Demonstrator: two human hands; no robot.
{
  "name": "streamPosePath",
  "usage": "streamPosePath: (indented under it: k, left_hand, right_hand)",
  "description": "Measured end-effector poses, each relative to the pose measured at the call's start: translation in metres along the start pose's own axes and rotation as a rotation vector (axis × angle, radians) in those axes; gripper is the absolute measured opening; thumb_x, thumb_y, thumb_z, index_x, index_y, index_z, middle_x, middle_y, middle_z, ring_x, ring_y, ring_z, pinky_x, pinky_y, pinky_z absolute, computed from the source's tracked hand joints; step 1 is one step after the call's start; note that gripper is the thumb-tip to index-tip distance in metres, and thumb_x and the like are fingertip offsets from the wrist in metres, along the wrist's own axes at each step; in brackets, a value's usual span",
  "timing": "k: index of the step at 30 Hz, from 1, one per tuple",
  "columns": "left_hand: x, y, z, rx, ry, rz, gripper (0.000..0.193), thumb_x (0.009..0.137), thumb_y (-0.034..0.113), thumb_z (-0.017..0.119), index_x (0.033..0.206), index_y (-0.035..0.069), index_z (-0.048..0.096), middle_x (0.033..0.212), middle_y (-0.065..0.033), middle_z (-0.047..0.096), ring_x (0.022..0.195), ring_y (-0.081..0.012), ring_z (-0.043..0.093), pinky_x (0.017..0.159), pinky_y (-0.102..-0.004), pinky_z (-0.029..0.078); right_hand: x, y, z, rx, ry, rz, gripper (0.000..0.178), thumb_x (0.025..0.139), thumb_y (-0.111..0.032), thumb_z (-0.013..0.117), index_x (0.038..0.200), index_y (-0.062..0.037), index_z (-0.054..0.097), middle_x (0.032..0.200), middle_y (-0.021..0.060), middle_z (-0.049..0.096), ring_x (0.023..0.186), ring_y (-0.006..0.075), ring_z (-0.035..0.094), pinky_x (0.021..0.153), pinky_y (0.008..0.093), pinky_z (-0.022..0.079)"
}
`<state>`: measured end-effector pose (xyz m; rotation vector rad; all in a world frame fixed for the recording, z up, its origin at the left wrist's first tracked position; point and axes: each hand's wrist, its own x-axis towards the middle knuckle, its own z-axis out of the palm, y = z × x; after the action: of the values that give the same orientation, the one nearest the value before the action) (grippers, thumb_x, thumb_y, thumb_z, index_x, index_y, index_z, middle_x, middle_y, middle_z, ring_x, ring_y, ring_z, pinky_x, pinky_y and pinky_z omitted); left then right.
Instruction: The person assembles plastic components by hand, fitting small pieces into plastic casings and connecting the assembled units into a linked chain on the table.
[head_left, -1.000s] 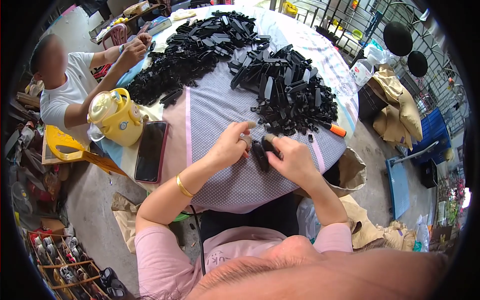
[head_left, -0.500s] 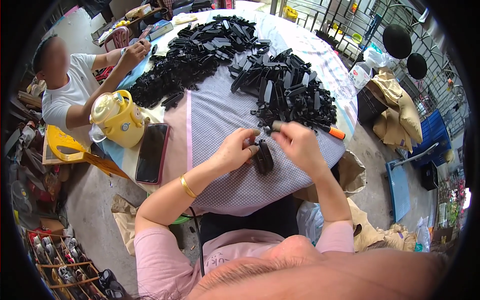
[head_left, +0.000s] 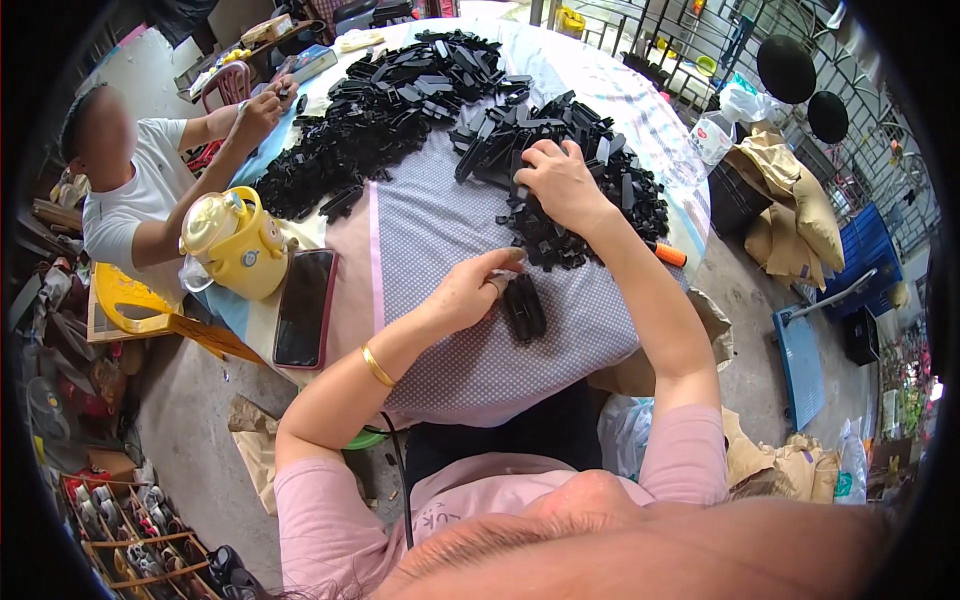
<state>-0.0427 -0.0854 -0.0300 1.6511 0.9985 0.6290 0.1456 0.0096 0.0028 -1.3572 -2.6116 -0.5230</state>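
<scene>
Head view: right hand [head_left: 565,188] over nearer pile of black pieces [head_left: 632,195], fingers bent down at pile; cannot tell whether they pinch any piece. Left hand [head_left: 460,292] low over dotted tablecloth [head_left: 425,215], fingertips just beside dark elongated parts [head_left: 524,308] lying together below pile; cannot tell whether fingers grip them. Orange handle [head_left: 671,255] at pile's right edge. Phone [head_left: 305,308] and yellow jug [head_left: 262,262] well left of left hand. Across table, co-worker's hands [head_left: 262,115] raised beside larger black pile [head_left: 400,115].
</scene>
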Motion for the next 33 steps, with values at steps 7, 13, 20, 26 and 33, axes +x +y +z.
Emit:
streamPosePath:
  k: [7,13,20,26,33]
  left_hand:
    - [0.01,-0.012,-0.015,-0.484,0.25,0.005,0.033,0.096,0.018,0.042,0.122,-0.003,0.048,0.102,-0.0095,0.058,0.068,-0.012,0.056,0.057,-0.0231,0.05]
    - [0.008,-0.004,-0.027,-0.983,-0.043,-0.158,0.031,0.097,0.025,0.04,0.115,0.0,0.049,0.099,-0.0108,0.059,0.084,-0.0211,0.062,0.068,-0.0352,0.055]
    - [0.003,-0.006,-0.024,-0.957,-0.064,-0.178,0.03,0.098,0.016,0.036,0.123,0.003,0.046,0.1,-0.0104,0.058,0.077,-0.0182,0.059,0.067,-0.0325,0.053]
    - [0.003,-0.003,-0.019,-0.991,-0.048,-0.154,0.036,0.098,0.019,0.037,0.128,0.001,0.044,0.1,-0.0105,0.057,0.077,-0.0163,0.058,0.07,-0.0297,0.051]
    - [-0.001,0.001,-0.016,-0.997,-0.063,-0.135,0.031,0.095,0.016,0.044,0.122,0.001,0.045,0.097,-0.009,0.055,0.08,-0.0165,0.059,0.073,-0.031,0.053]
  right_hand:
    - [-0.02,-0.002,-0.008,0.341,0.567,-0.203,0.02,0.07,0.0,0.063,0.089,-0.0048,0.067,0.096,0.0038,0.063,0.084,0.0213,0.059,0.076,0.0334,0.046]
    - [-0.056,-0.066,-0.024,0.409,0.552,-0.42,0.027,0.067,-0.004,0.063,0.094,-0.0032,0.065,0.098,0.0077,0.061,0.088,0.0234,0.06,0.076,0.0353,0.05]
    - [-0.107,-0.044,-0.038,0.41,0.532,0.124,0.022,0.071,-0.009,0.07,0.092,-0.0031,0.066,0.088,0.0111,0.062,0.078,0.0272,0.06,0.067,0.0351,0.05]
    - [-0.168,-0.016,-0.011,0.288,0.148,0.546,0.015,0.078,-0.017,0.066,0.081,-0.0015,0.065,0.075,0.0101,0.058,0.068,0.0282,0.059,0.061,0.0372,0.047]
    - [-0.155,-0.019,-0.005,0.535,0.273,0.573,0.01,0.073,-0.004,0.067,0.081,-0.0005,0.062,0.074,0.0085,0.06,0.063,0.02,0.062,0.056,0.0302,0.049]
